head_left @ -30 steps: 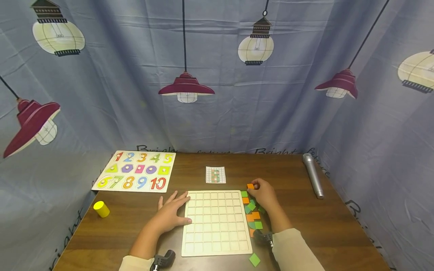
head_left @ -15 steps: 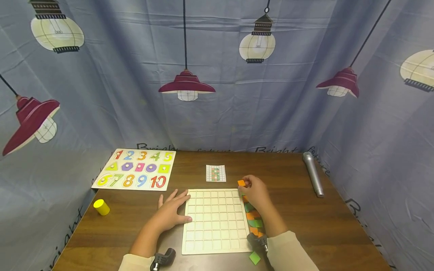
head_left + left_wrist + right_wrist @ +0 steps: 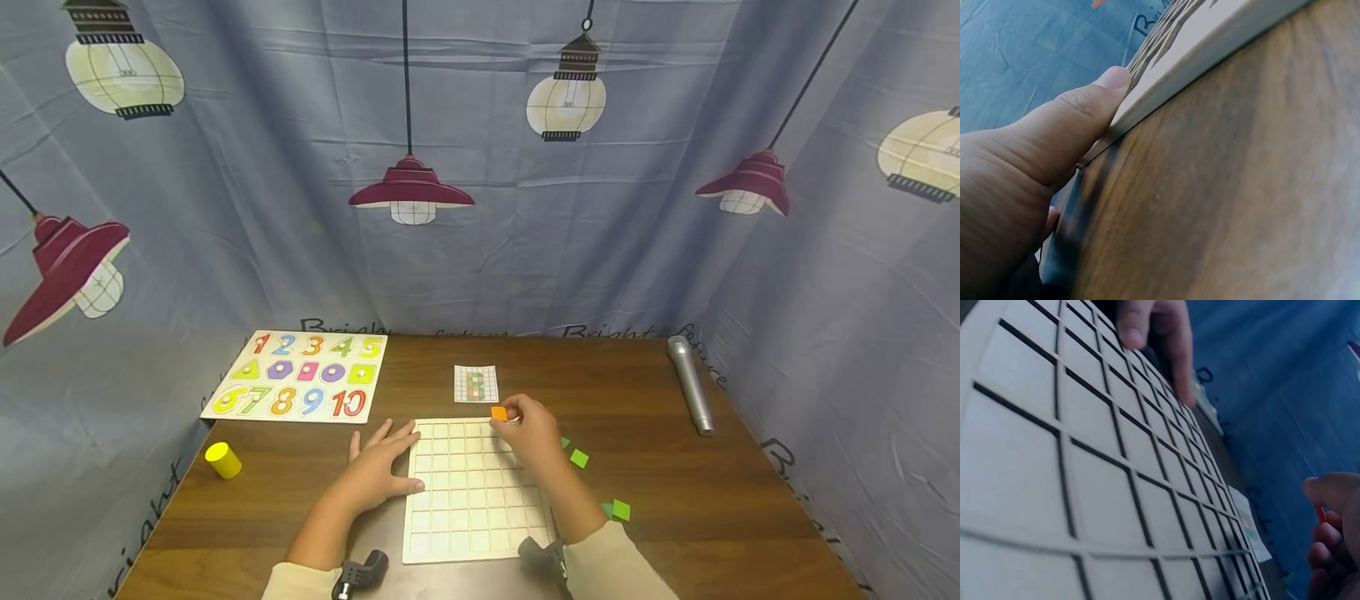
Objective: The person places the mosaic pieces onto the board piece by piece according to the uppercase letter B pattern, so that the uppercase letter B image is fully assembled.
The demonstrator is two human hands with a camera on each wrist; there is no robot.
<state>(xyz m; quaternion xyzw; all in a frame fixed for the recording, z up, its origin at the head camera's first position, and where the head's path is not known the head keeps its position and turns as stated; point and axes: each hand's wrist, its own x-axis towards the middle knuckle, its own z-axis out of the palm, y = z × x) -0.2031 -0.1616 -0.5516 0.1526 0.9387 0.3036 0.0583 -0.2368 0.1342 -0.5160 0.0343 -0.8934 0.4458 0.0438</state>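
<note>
The right hand (image 3: 531,432), pinching an orange square tile (image 3: 498,413), has moved leftward; the spread left hand (image 3: 377,473) touches a pale wooden grid board (image 3: 459,500); positioning seemingly needs cell alignment.

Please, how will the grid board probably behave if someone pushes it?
The grid board will probably stay stiff, since its edge looks thick and straight. Lying flat on the table, it would likely slide rather than tip. The left hand touching its edge may hinder this.
</note>
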